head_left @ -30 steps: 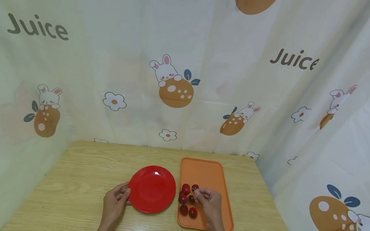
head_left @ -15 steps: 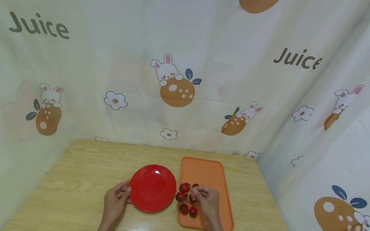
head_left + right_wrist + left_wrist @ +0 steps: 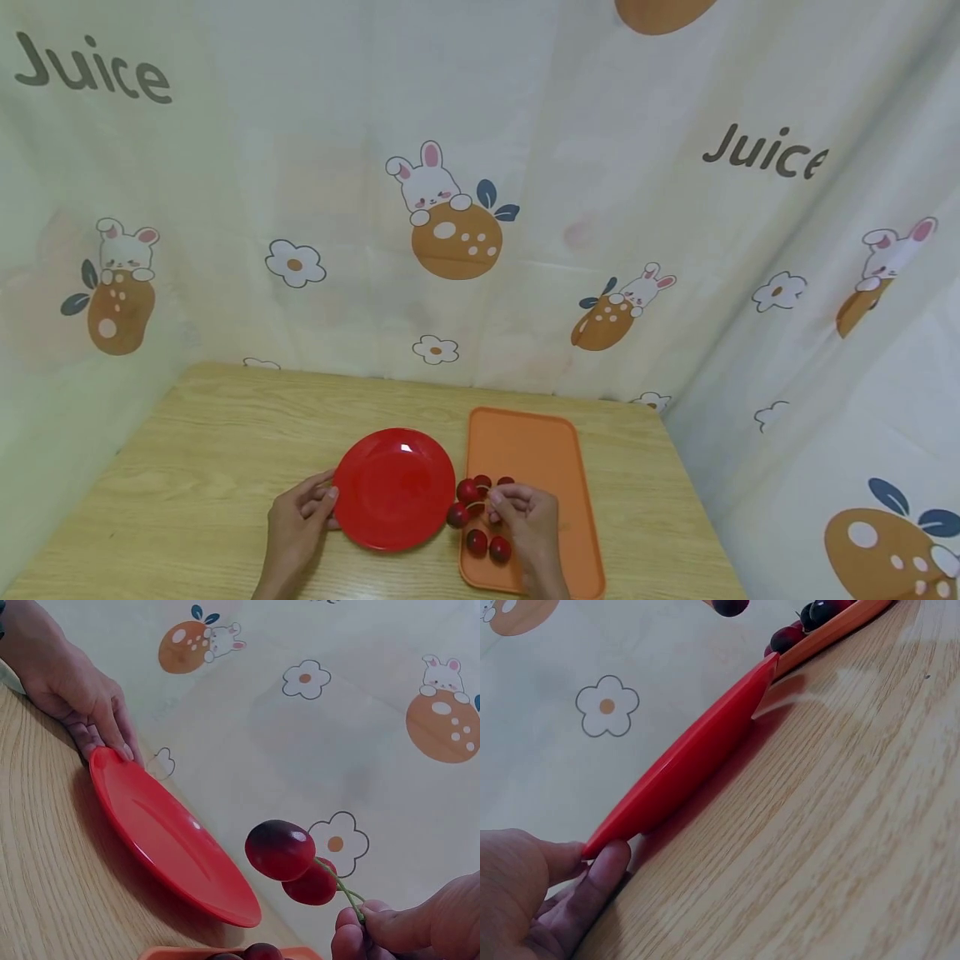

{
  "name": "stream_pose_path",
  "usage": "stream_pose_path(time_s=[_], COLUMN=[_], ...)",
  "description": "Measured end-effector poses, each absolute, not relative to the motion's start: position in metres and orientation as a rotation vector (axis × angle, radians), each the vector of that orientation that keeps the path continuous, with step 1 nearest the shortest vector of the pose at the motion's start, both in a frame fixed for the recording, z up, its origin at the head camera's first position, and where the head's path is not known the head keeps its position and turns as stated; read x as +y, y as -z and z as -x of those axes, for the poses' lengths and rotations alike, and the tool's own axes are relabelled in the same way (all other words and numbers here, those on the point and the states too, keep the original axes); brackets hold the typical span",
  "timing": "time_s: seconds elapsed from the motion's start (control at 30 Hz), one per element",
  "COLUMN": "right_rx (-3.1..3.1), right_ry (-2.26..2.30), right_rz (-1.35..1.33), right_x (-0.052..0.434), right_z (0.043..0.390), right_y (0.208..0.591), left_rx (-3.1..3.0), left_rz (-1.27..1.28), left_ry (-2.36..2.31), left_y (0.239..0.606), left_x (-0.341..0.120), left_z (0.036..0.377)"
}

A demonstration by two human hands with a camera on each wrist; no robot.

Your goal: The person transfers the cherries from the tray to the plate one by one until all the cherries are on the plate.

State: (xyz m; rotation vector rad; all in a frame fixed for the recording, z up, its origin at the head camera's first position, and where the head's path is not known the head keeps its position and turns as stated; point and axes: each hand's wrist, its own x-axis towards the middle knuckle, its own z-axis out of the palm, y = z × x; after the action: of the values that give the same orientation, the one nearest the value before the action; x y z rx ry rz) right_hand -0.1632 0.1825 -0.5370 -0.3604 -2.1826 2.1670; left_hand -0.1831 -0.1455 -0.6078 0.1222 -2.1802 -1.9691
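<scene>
- I have the pair of cherries [image 3: 280,850] by their green stems [image 3: 345,891], thumb and forefinger of my right grip [image 3: 528,521] closed in a fine pinch where the two stems meet.
- Reading the red plate [image 3: 393,490] as a dial, with 12 toward the curtain [image 3: 352,150], the pair hangs in the air at about 3 o'clock, just by the rim and near the left edge of the orange tray [image 3: 525,442].
- My left grip [image 3: 297,521] pinches the plate's rim near 9 o'clock, thumb over and fingers under; the bench [image 3: 150,492] lies below.
- On the tray, loose cherries [image 3: 500,548] sit between its 7 and 10 o'clock; I can't count them all behind my right grip.
- I judge the pair light, with firm but bruisable, slippery skins and thin, bendy stems that could snap or pull out and let the fruit swing. The stem joint looks the best hold; squeezing the fruit seems riskier.
- Both fruits are round and glossy: the nearer one is deep red, darkening almost to black on top, with a bright highlight; its partner, partly behind it, is redder.
</scene>
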Motion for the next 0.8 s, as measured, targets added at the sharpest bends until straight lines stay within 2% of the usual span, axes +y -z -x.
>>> stream_pose_path(time_s=[0.8], right_rx=[-2.209], right_ry=[-2.166], right_rz=[0.354], right_x=[0.1727], right_z=[0.1671], right_y=[0.5448], left_rx=[-2.149], left_rz=[-0.116], left_ry=[1.976], left_y=[0.6087], left_x=[-0.1458], left_z=[0.1848])
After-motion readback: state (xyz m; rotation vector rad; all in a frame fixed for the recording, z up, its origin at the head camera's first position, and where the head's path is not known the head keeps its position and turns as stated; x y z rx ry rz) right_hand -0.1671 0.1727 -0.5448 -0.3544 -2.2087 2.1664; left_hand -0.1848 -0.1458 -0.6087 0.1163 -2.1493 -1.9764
